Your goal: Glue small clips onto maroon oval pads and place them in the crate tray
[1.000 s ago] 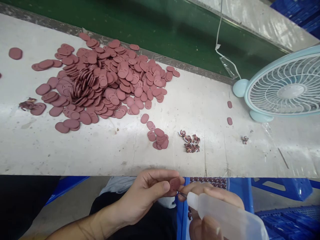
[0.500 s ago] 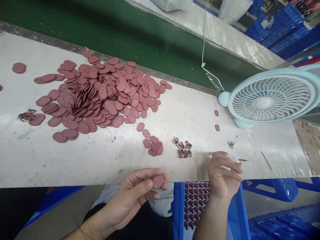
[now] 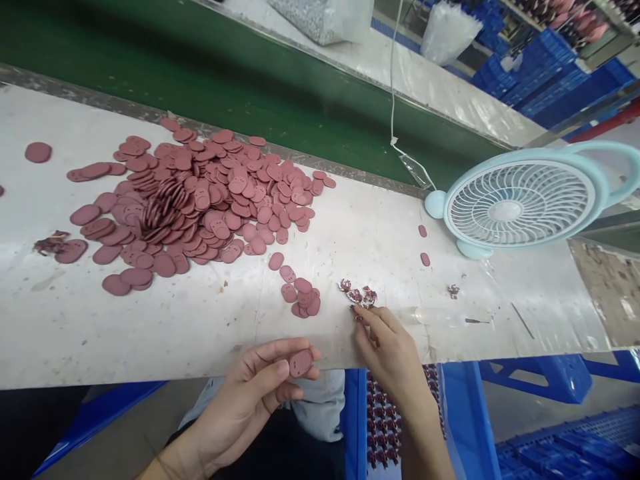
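Head view, clock read from its centre: toward nine, a heap of dark pink ovals (image 3: 200, 207) lies on the white table (image 3: 370, 230). At seven, the left hand (image 3: 245, 397) pinches a single oval (image 3: 301, 363), held near six. Between four and five, the right hand (image 3: 393, 350) reaches small dark parts (image 3: 369, 295), fingers bent; whether it grips one, I cannot tell. A clear bottle (image 3: 440, 316) lies near four, a pale blue fan (image 3: 505, 211) at three.

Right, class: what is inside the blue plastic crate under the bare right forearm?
Rows of small dark-red pieces show in the crate. The right forearm and white tabletop hide parts; contents there cannot be seen.
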A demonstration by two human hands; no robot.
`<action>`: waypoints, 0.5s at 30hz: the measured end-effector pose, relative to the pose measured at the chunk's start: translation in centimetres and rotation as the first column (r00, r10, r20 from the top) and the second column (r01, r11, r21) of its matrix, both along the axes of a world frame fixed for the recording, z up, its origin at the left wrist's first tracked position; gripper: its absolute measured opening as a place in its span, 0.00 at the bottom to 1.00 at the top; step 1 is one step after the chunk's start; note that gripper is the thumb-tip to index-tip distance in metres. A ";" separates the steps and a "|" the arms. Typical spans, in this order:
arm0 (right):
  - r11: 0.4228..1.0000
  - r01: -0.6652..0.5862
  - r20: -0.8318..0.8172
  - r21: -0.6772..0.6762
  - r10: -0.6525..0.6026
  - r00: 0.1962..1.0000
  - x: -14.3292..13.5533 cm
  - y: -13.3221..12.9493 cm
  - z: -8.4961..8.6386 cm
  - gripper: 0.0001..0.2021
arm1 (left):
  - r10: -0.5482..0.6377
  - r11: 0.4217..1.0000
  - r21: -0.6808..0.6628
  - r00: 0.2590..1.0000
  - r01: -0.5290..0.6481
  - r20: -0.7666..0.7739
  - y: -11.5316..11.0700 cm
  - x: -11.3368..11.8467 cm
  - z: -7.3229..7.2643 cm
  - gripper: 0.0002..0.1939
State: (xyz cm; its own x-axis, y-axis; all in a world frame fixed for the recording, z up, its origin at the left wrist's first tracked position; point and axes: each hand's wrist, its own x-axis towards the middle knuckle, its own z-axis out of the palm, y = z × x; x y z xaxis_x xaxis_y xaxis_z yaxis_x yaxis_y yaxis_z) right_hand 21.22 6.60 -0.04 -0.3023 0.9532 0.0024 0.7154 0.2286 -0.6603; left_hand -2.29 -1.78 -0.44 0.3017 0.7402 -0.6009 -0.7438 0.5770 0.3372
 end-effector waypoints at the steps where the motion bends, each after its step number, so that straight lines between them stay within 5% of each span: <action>1: 0.999 -0.030 0.038 0.019 0.029 0.999 0.1 -0.1 -0.1 0.15 | 0.004 1.000 -0.005 1.000 -0.004 -0.002 -0.1 0.0 0.0 0.15; 6: 0.989 -0.140 0.129 0.051 0.132 0.983 -0.3 -0.9 -0.2 0.14 | 0.008 1.000 -0.014 1.000 -0.008 0.020 -0.1 0.1 -0.1 0.13; 15: 0.988 -0.153 0.172 -0.001 0.151 0.973 -0.5 -0.7 0.7 0.13 | 0.015 1.000 -0.004 1.000 -0.015 0.014 0.0 -0.1 0.0 0.13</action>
State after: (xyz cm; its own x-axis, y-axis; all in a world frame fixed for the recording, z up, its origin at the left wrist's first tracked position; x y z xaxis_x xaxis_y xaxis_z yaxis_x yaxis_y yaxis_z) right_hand 20.70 5.90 0.70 -0.4410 0.8961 -0.0509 0.7738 0.3508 -0.5275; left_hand -2.43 -1.74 -0.42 0.2992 0.7425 -0.5994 -0.7568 0.5672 0.3248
